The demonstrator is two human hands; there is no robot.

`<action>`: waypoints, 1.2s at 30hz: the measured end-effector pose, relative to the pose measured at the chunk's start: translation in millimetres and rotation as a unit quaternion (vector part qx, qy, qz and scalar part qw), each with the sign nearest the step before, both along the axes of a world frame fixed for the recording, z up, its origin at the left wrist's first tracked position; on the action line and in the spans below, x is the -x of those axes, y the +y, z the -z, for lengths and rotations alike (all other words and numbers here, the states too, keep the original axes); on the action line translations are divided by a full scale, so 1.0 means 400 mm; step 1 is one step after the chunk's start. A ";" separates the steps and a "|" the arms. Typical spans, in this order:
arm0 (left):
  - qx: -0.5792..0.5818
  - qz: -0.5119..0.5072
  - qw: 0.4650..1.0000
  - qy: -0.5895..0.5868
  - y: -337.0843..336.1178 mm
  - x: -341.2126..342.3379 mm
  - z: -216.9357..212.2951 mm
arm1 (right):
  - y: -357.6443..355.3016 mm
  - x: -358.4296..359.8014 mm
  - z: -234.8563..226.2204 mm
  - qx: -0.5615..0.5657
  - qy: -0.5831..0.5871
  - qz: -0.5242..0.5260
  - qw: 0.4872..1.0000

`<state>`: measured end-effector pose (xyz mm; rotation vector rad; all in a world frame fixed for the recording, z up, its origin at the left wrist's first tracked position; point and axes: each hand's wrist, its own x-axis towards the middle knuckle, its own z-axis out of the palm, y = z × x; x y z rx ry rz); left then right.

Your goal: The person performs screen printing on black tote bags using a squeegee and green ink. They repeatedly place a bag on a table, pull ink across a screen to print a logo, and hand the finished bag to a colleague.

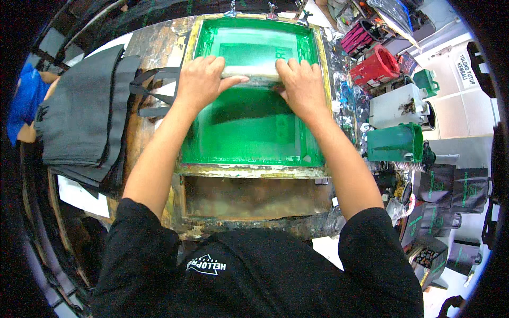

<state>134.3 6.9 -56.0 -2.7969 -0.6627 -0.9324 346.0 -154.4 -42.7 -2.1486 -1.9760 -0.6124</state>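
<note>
Both my hands grip a squeegee that lies crosswise over a green printing screen. My left hand is closed round its left end, the thumb stretched along the near side. Round the right end my right hand is closed, knuckles up. The squeegee's pale handle shows between the hands; its lower edge is hard to make out against the mesh. Green ink coats the screen's mesh and inner walls. A yellowish, ink-stained wooden frame surrounds the mesh. Whatever lies under the screen is mostly hidden.
A stack of black fabric bags with handles lies at the left, beside a person in blue. Metal clamps stand at the screen's far edge. To the right are a red bucket, a green container and printed black bags.
</note>
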 end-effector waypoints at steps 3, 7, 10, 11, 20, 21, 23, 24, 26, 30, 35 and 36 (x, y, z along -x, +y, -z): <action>0.008 -0.008 1.000 0.008 -0.072 0.051 -0.005 | -0.067 0.052 -0.018 0.036 0.018 0.009 0.999; 0.002 -0.007 1.000 0.023 -0.167 0.117 -0.006 | -0.168 0.117 -0.017 0.024 0.032 -0.002 0.999; 0.012 0.007 1.000 0.026 -0.238 0.157 -0.009 | -0.243 0.164 -0.015 0.024 0.023 0.009 0.999; 0.002 0.014 1.000 0.021 -0.260 0.175 -0.008 | -0.264 0.184 -0.020 0.033 0.024 0.011 0.999; 0.072 -0.003 0.997 0.031 -0.340 0.221 -0.043 | -0.327 0.227 -0.038 0.048 0.054 0.011 0.997; 0.081 -0.005 0.996 0.030 -0.339 0.220 -0.047 | -0.329 0.225 -0.036 0.065 0.043 0.013 0.997; 0.119 0.036 0.991 -0.046 -0.347 0.249 -0.023 | -0.333 0.229 -0.053 0.067 0.055 0.005 0.996; 0.122 0.052 0.989 -0.057 -0.356 0.278 -0.019 | -0.343 0.239 -0.062 0.056 0.081 -0.003 0.995; 0.136 0.011 0.988 -0.066 -0.373 0.345 -0.003 | -0.378 0.251 -0.050 0.081 0.134 0.001 0.988; 0.218 -0.197 0.956 -0.015 -0.377 0.466 0.100 | -0.422 0.300 -0.004 -0.022 0.146 0.026 0.989; 0.240 -0.231 0.943 -0.017 -0.379 0.497 0.132 | -0.421 0.305 0.001 -0.009 0.159 0.028 0.987; 0.240 -0.230 0.943 -0.020 -0.382 0.499 0.129 | -0.421 0.302 -0.011 -0.006 0.160 0.024 0.987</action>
